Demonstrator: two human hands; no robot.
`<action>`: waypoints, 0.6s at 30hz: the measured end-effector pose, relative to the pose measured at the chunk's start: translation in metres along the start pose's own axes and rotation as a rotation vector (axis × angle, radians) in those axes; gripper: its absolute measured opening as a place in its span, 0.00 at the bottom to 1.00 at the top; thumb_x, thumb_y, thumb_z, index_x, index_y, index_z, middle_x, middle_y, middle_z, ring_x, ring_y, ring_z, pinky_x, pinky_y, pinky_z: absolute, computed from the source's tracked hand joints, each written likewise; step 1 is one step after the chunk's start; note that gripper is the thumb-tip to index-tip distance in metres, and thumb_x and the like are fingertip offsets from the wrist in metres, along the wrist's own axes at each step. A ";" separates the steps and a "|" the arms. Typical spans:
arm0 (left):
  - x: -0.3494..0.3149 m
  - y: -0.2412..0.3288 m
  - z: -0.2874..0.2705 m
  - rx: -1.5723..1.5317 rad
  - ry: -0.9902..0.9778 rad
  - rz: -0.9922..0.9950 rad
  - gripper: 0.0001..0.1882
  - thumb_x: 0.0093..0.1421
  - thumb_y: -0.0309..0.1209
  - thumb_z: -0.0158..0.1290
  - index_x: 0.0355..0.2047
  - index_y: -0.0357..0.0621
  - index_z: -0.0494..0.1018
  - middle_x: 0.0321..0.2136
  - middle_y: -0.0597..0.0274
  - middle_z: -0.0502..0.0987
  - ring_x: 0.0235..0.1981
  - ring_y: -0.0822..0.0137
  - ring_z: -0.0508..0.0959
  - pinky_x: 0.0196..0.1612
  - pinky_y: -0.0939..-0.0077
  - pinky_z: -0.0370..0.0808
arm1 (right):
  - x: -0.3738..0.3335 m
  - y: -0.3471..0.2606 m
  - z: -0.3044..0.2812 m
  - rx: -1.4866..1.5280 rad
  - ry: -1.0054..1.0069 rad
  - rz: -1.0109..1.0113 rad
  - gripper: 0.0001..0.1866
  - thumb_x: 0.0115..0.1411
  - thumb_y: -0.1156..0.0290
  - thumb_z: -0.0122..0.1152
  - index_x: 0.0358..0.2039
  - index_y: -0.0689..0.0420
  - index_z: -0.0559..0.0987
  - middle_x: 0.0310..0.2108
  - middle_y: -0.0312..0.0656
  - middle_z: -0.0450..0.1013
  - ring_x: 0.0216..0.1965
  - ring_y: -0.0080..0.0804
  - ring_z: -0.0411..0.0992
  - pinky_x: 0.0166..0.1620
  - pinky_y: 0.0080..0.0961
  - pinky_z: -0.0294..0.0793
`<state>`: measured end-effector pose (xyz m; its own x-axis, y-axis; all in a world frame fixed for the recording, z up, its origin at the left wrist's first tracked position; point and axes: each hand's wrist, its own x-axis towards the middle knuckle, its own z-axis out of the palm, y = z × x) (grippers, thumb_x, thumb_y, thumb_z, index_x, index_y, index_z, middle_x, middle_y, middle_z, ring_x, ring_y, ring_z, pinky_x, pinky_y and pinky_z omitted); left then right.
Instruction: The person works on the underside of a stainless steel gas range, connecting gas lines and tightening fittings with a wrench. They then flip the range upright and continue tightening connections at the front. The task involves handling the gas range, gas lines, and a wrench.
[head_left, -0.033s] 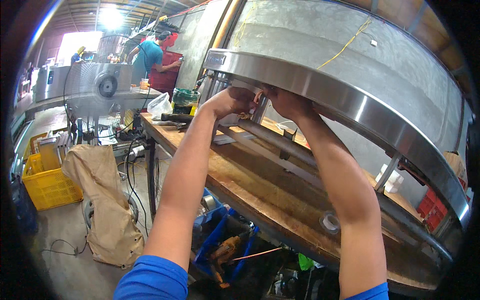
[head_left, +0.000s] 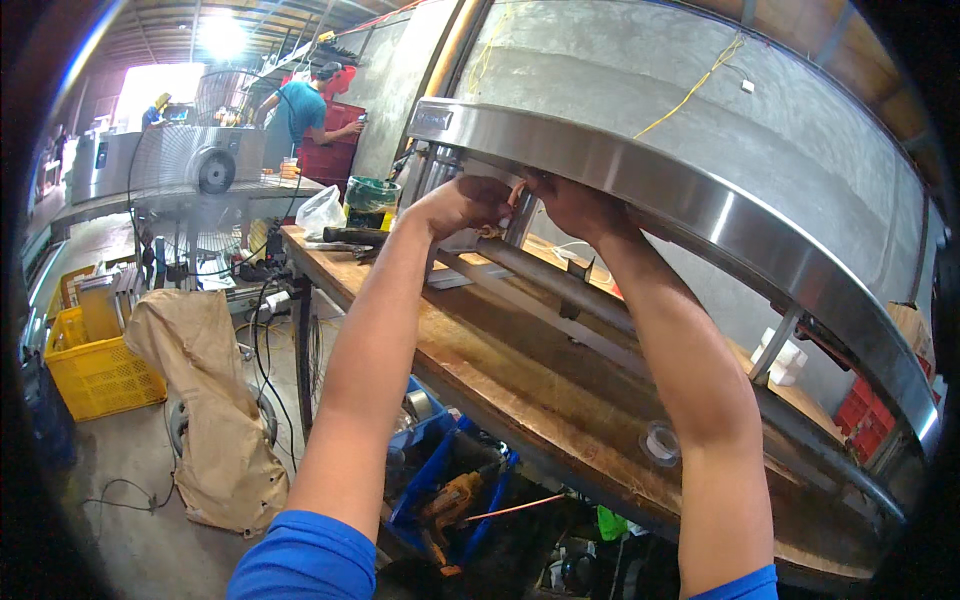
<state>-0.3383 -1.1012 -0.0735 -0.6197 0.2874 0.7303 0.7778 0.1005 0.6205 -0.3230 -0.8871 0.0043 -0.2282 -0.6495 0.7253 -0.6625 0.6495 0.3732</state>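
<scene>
Steel-faced, the frame (head_left: 640, 168) at twelve to four o'clock partly hides our left hand (head_left: 463, 204) and right hand (head_left: 580, 208); we cannot tell what their fingers hold. Beneath lies the table (head_left: 560, 420); a fan (head_left: 214, 171) stands at ten.

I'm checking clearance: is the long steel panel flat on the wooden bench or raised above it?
Raised: a gap shows above the wooden bench, where the left hand and right hand reach under the steel panel.
</scene>
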 end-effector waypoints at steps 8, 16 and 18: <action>-0.004 -0.004 0.008 -0.396 0.007 -0.148 0.23 0.57 0.38 0.58 0.51 0.42 0.71 0.44 0.61 0.76 0.44 0.68 0.74 0.48 0.72 0.69 | 0.008 0.008 -0.002 -0.121 -0.010 -0.027 0.22 0.65 0.48 0.43 0.47 0.50 0.76 0.47 0.47 0.72 0.51 0.48 0.68 0.54 0.43 0.65; 0.007 -0.001 0.009 0.190 0.136 -0.012 0.21 0.53 0.34 0.62 0.45 0.38 0.74 0.38 0.61 0.78 0.38 0.71 0.74 0.45 0.73 0.70 | 0.013 0.018 0.010 -0.036 -0.012 -0.071 0.25 0.66 0.45 0.39 0.46 0.49 0.76 0.44 0.46 0.74 0.49 0.45 0.71 0.53 0.41 0.66; 0.006 -0.005 0.008 0.064 0.147 -0.058 0.21 0.53 0.34 0.62 0.45 0.37 0.73 0.38 0.62 0.78 0.37 0.71 0.74 0.45 0.74 0.69 | 0.013 0.018 0.011 0.001 -0.042 -0.075 0.26 0.66 0.44 0.38 0.46 0.49 0.76 0.46 0.45 0.74 0.50 0.45 0.70 0.54 0.41 0.65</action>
<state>-0.3447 -1.0923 -0.0743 -0.6685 0.1372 0.7309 0.7427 0.1748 0.6465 -0.3458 -0.8886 0.0139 -0.2076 -0.7122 0.6706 -0.6796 0.5981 0.4248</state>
